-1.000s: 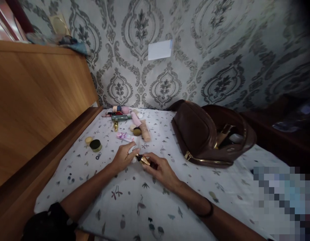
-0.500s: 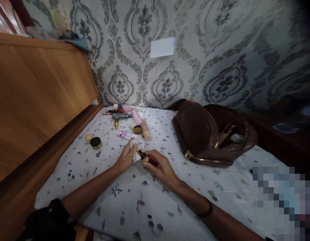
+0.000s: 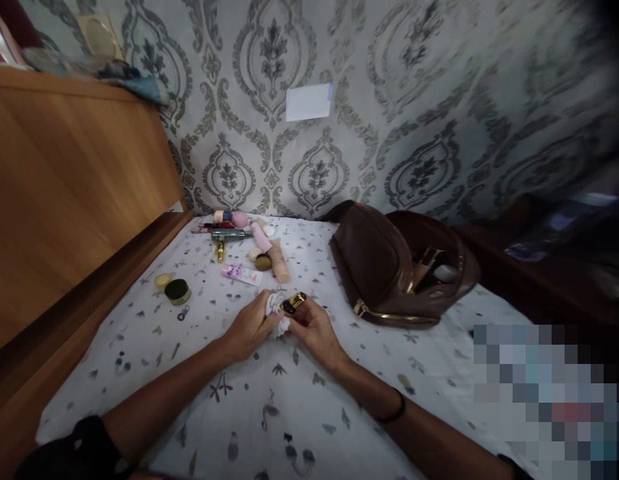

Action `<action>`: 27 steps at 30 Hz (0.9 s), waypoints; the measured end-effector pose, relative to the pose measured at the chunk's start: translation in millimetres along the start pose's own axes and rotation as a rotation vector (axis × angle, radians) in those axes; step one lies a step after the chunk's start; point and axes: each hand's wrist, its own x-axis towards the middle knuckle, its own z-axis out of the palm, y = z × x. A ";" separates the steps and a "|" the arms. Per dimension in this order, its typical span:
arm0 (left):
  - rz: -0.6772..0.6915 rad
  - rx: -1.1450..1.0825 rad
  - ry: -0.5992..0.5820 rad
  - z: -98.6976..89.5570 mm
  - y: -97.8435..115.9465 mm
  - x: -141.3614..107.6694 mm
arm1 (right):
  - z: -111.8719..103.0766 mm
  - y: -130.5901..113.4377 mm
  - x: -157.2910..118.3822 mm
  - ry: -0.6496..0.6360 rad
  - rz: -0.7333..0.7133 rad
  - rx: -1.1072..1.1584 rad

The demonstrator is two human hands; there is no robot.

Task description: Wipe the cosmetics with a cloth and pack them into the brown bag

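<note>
My left hand [image 3: 247, 328] is closed around a crumpled white tissue or cloth [image 3: 274, 304]. Between the fingers of my right hand [image 3: 320, 335] is a small black-and-gold cosmetic tube [image 3: 295, 302], its gold end tilted up and to the right. The white wad presses against the tube's lower left side, and both hands meet just above the bed or table cover. My fingers hide part of the tube. Just beyond my left hand lies a white-and-purple squeeze tube [image 3: 242, 274].
Beige tube [image 3: 279, 261], green bottle [image 3: 228, 235], small gold container [image 3: 220, 251] and other cosmetics lie toward the wall. A dark round jar [image 3: 177, 292] and hair ties [image 3: 183, 313] are at left. An unzipped brown bag [image 3: 369, 260] stands right; a wooden panel [image 3: 79, 160] borders the left.
The black-and-gold tube has turned, its gold end now pointing up to the right instead of toward the wad. My hands are closer together. The whole view has shifted slightly.
</note>
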 end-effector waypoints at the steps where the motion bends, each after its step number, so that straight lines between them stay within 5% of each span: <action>1: -0.005 -0.002 -0.004 0.0 -0.6 0.3 | -0.3 -0.7 -0.2 0.019 -0.011 0.018; 11: -0.005 -0.100 -0.152 -3.6 -2.9 1.0 | -4.0 -6.3 -1.9 0.038 -0.073 0.076; 20: -0.054 -0.387 -0.104 5.6 -1.6 3.4 | -16.3 -2.0 -0.4 0.115 0.059 0.287; 27: 0.196 -0.025 -0.115 -0.9 40.7 27.9 | -68.4 -66.3 -35.3 0.177 -0.149 -0.092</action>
